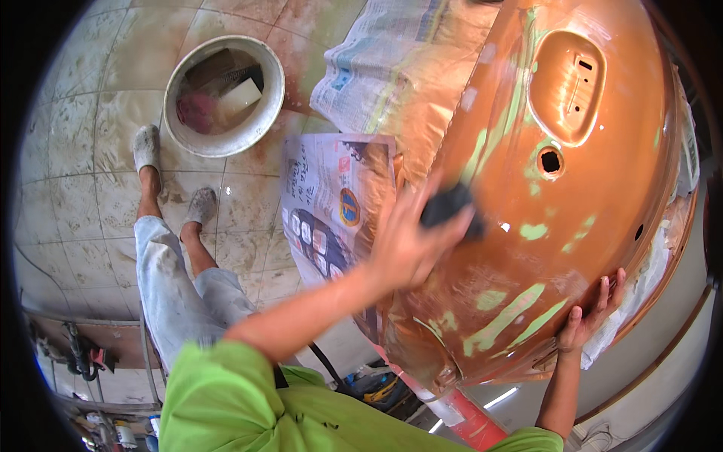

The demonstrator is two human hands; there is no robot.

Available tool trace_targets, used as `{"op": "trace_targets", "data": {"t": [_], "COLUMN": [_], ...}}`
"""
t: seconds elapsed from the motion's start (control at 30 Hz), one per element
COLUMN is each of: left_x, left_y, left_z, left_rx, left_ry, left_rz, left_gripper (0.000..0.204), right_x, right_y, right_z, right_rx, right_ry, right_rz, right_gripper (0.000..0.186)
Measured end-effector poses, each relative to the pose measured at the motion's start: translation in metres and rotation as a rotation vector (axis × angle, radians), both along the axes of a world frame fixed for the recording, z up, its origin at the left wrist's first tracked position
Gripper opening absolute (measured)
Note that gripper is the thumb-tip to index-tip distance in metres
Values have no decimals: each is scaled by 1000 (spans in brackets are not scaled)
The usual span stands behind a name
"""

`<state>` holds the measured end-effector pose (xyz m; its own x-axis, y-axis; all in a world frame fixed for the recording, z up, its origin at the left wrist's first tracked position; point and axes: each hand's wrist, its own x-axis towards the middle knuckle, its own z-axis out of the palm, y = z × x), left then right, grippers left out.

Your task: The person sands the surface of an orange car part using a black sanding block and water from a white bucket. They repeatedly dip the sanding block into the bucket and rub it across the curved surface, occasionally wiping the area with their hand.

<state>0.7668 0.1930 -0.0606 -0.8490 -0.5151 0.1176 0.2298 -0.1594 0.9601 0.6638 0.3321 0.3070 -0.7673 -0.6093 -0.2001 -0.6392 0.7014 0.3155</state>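
Observation:
An orange car body panel [489, 256] fills the right side, with scratched areas, pale green patches and an oval handle recess [568, 87]. My left hand [410, 237] is closed around a black block [446, 207], which is pressed to the panel's left part and blurred by motion. Spread fingers of my right hand [591, 313] rest flat against the panel's lower right edge, with nothing held. Beside my left hand, newspaper sheets [320, 188] cover the area along the panel's left side. A round hole [550, 160] sits below the recess.
A round metal basin [173, 124] on the wet tiled floor [75, 143] holds murky water, a white block [239, 98] and a pink cloth-like item [196, 111]. A red and white bar [467, 422] runs below the panel. A metal rack [113, 407] stands at lower left.

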Motion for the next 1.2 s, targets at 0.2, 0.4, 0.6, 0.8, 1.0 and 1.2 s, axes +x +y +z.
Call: {"op": "trace_targets", "data": {"t": [0.2,0.4,0.6,0.8,1.0,1.2], "left_x": [-99,-229,85,-294,-68,-107], "left_y": [-42,-82,9,-117,-28,-59], "left_z": [-10,-21,17,-30,-7,-25], "left_rx": [-68,-61,-38,-86,17,-108], "left_ry": [210,122,97,142,88,211], "left_rz": [-54,335,-222,310,0,-70], "left_gripper": [42,40,42,41,53,61], "right_x": [-2,-23,-5,-24,-2,-7], "right_y": [7,-10,-12,-15,1,-7], "right_z": [-4,-10,2,-6,-2,1], "right_rx": [-91,-9,10,-51,31,85], "right_ry": [-17,10,-14,-13,46,68], "right_rz": [11,69,18,94,22,55], "right_gripper": [63,64,64,64,65,65]}}
